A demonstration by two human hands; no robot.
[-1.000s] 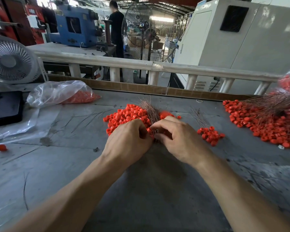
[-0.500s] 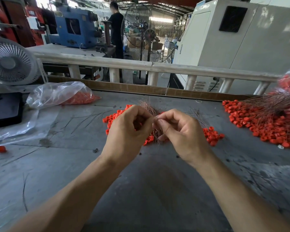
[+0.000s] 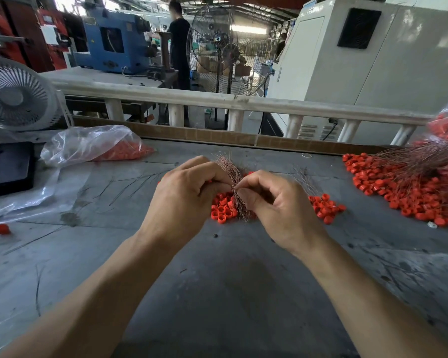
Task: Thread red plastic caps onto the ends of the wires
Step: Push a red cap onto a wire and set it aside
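Note:
A loose heap of red plastic caps [image 3: 223,208] lies on the grey table [image 3: 217,293], mostly hidden behind my hands. My left hand [image 3: 184,200] and my right hand [image 3: 274,202] meet above the heap, fingers curled. Between them stands a bundle of thin copper wires [image 3: 232,177]; my right thumb and forefinger pinch a wire at its edge. My left fingertips curl against the same spot; what they hold is hidden. A small cluster of caps with wires in them [image 3: 325,206] lies just right of my right hand.
A large pile of capped wires [image 3: 409,187] covers the table's right side. A clear bag of red caps [image 3: 96,146] lies at the back left, beside a white fan [image 3: 16,96] and a black tray [image 3: 8,166]. One stray cap [image 3: 2,228] sits far left. A person stands beyond the railing.
Both hands have lifted from the cap heap and come together around the wire bundle, which now stands upright between them.

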